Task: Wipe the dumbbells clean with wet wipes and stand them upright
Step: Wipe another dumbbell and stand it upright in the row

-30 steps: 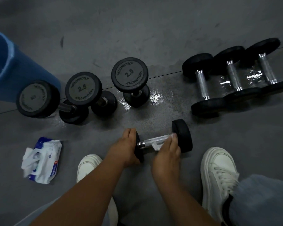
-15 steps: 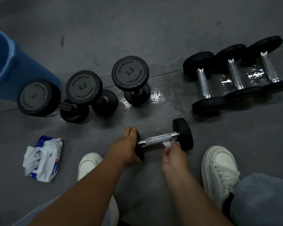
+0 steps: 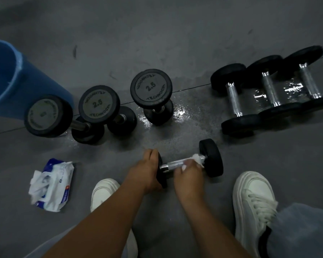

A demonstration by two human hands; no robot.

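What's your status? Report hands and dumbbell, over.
Left hand grips dumbbell end. Right hand presses wipe on handle. Dumbbell lying flat. Nothing blocking.

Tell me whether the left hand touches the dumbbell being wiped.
Touching. The head view shows the left hand gripping one end weight of the dumbbell.

Seven dumbbells: three upright, three lying side by side, one lying alone. One wipe pack, one loose wipe, one blue bin, two white shoes.
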